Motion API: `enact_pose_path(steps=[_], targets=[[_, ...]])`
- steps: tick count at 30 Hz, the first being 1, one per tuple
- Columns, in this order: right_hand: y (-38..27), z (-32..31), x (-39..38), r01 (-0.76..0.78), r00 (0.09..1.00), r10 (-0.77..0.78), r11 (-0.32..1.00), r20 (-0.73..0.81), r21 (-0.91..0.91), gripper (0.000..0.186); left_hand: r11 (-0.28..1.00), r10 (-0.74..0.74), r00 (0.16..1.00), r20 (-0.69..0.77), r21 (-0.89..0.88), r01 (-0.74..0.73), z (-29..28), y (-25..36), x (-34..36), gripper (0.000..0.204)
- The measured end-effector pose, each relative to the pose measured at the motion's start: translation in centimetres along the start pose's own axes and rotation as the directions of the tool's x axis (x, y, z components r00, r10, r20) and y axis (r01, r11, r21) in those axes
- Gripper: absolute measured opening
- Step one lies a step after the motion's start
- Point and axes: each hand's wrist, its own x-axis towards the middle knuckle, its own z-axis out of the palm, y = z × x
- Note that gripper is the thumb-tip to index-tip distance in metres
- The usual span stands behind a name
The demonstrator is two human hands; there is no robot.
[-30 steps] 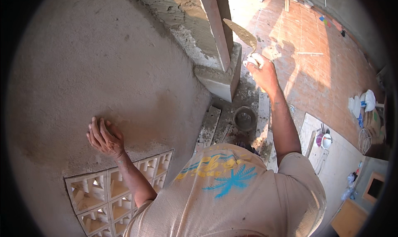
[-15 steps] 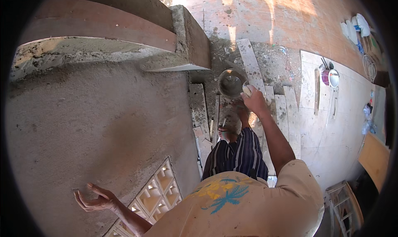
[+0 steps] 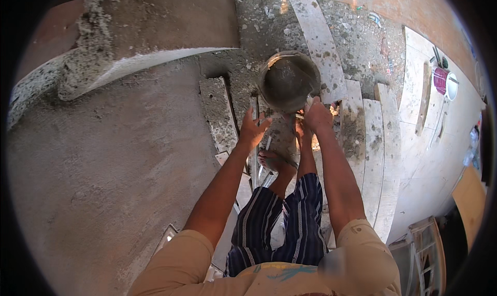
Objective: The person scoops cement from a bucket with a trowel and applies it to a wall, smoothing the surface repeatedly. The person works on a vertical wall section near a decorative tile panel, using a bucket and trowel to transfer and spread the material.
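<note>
A round bucket [image 3: 265, 84] of wet grey mortar [image 3: 287, 81] stands on the planks in front of my feet. My right hand [image 3: 318, 117] is closed at its near right rim. It grips the pale handle of a trowel [image 3: 310, 100]; the blade is down at the mortar and hard to make out. My left hand [image 3: 252, 131] reaches to the near left of the bucket, fingers apart and nothing in it, a little short of the rim.
Mortar-spotted planks [image 3: 357, 122] lie under and right of the bucket. A rough plastered wall [image 3: 114, 166] fills the left, with a concrete ledge [image 3: 171, 21] jutting out above it. At the right, a small purple-and-white pail [image 3: 444, 82] sits on a pale board [image 3: 414, 156].
My left hand has come from beside the wall to the bucket. My right hand stays on the trowel, now lower at the rim. The view has moved closer to the bucket.
</note>
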Motion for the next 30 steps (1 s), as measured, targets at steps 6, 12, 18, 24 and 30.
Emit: enact_pose_path(steps=[6, 12, 18, 24, 30], targets=[[2.9, 3.6, -1.0, 0.026, 0.995, 0.003, 0.961, -0.105, 0.276, 0.042, 0.897, -0.221, 0.969, 0.111, -0.367, 0.246, 1.7, -2.4, 12.6, 0.085], [5.6, 4.3, -5.5, 0.005, 0.988, 0.068, 0.887, -0.140, 0.461, 0.041, 0.712, -0.037, 0.999, 0.019, -0.701, 0.040, 4.9, -2.6, 11.9, 0.054], [3.4, -2.4, -11.5, 0.044, 0.996, -0.019, 0.958, -0.089, 0.284, 0.040, 0.808, -0.146, 0.962, -0.231, -0.588, -0.018, 5.9, 1.7, 4.8, 0.059], [-5.4, -13.1, -18.1, -0.017, 0.988, 0.031, 0.996, 0.152, -0.092, 0.033, 0.896, -0.030, 0.988, -0.152, -0.441, -0.041, 2.9, 6.6, -16.3, 0.056], [-14.0, -13.5, -34.0, 0.494, 0.863, -0.493, 0.775, 0.112, -0.395, 0.022, 0.907, 0.272, 0.962, -0.011, -0.331, -0.260, -3.9, 9.8, -33.1, 0.056]])
